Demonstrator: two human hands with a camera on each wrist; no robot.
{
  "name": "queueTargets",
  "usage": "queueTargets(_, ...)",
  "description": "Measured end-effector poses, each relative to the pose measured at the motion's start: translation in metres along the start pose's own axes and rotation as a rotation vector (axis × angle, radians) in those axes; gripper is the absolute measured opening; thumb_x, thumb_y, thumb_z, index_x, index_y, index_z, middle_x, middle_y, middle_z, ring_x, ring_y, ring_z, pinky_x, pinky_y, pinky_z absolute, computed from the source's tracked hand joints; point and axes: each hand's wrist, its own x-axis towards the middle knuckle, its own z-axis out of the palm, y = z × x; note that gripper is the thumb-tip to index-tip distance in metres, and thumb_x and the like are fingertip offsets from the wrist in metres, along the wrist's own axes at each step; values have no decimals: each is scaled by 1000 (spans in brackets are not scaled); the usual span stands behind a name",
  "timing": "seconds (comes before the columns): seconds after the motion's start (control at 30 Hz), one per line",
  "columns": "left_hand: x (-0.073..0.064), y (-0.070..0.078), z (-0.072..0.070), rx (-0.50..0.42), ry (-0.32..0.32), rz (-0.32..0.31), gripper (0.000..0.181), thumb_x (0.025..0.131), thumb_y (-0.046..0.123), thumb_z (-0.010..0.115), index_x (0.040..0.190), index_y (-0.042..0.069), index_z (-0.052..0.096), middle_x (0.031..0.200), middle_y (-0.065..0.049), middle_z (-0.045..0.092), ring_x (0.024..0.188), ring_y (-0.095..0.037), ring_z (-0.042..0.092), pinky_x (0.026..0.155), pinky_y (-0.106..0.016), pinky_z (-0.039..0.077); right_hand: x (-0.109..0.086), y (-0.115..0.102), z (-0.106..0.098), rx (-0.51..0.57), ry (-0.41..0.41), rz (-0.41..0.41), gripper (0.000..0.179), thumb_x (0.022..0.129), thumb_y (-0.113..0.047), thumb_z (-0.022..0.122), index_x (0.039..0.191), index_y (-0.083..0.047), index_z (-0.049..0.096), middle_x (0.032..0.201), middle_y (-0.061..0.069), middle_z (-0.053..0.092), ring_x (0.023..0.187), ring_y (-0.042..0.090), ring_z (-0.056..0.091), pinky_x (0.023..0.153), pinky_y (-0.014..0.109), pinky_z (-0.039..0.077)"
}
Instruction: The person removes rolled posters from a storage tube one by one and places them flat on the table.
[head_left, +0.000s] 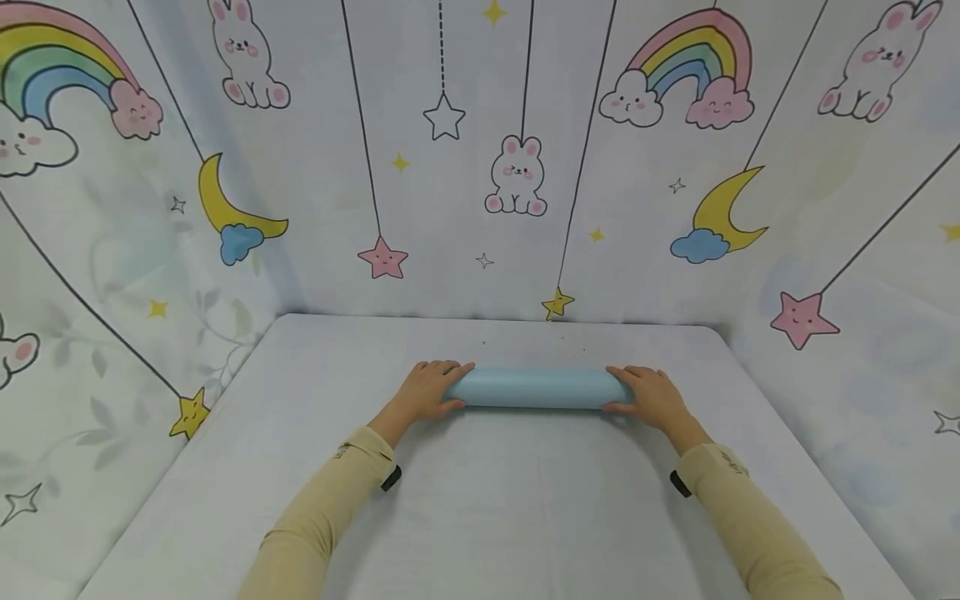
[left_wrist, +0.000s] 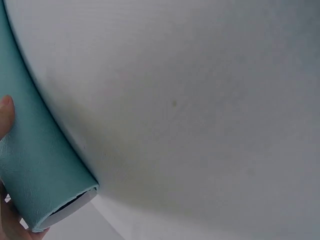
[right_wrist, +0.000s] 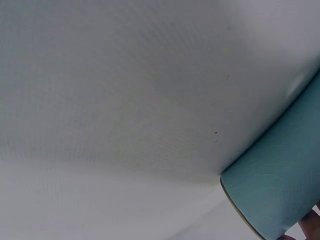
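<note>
A light blue rolled-up mat point(head_left: 538, 389) with a leathery surface lies crosswise on the white table, towards its far edge. My left hand point(head_left: 426, 392) grips its left end, thumb on the near side and fingers over the far side. At the opposite end, my right hand point(head_left: 652, 398) holds it the same way. In the left wrist view the roll point(left_wrist: 42, 150) shows a hollow end with a pale inner face. The right wrist view has the other end of the roll point(right_wrist: 275, 175), with fingertips point(right_wrist: 311, 225) at the lower right corner.
The white-covered table point(head_left: 480, 500) stretches between me and the roll. A few small dark specks lie beyond it. Behind and at both sides hangs a white curtain point(head_left: 322, 167) printed with rabbits, stars, moons and rainbows.
</note>
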Motion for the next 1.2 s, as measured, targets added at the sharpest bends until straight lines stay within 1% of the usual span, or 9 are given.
queueTargets(0.13, 0, 2, -2, 7, -4, 0, 67, 84, 44, 62, 141, 19, 37, 129, -8, 49, 116, -27, 47, 92, -48, 37, -2, 0, -1, -13, -1, -5, 76, 70, -49, 73, 129, -7, 51, 119, 21, 55, 110, 40, 49, 92, 59, 32)
queueTargets(0.37, -2, 5, -2, 47, -27, 6, 67, 84, 47, 60, 141, 21, 36, 128, -7, 50, 116, -26, 48, 91, -46, 39, -7, -3, -3, -23, 0, -4, 75, 67, -49, 75, 126, -7, 54, 116, 21, 57, 106, 41, 52, 88, 62, 34)
queueTargets(0.6, -5, 11, -5, 36, -26, 15, 67, 83, 46, 62, 140, 21, 38, 127, -7, 51, 114, -26, 49, 90, -45, 40, -15, -5, -6, -36, -22, 3, 75, 68, -50, 74, 126, -6, 54, 116, 21, 57, 106, 40, 52, 87, 60, 35)
queueTargets(0.83, -5, 15, -8, 35, -12, 22, 67, 82, 46, 64, 139, 21, 40, 126, -6, 52, 112, -25, 51, 89, -44, 42, -19, -6, -10, -45, -10, -6, 74, 69, -48, 73, 125, -5, 54, 115, 22, 57, 105, 41, 52, 86, 60, 36)
queueTargets(1.0, -5, 16, -6, 35, 5, 32, 67, 81, 44, 65, 139, 19, 41, 125, -7, 53, 111, -26, 52, 89, -45, 41, -21, -6, -11, -44, -12, 4, 75, 68, -49, 74, 126, -6, 53, 117, 23, 56, 106, 42, 52, 88, 62, 34)
queueTargets(1.2, -6, 18, -2, 5, 19, 11, 67, 81, 42, 66, 138, 18, 41, 126, -8, 52, 113, -27, 50, 91, -49, 39, -22, -5, -11, -35, -11, 4, 76, 68, -49, 74, 126, -6, 54, 117, 23, 56, 106, 42, 52, 88, 63, 33)
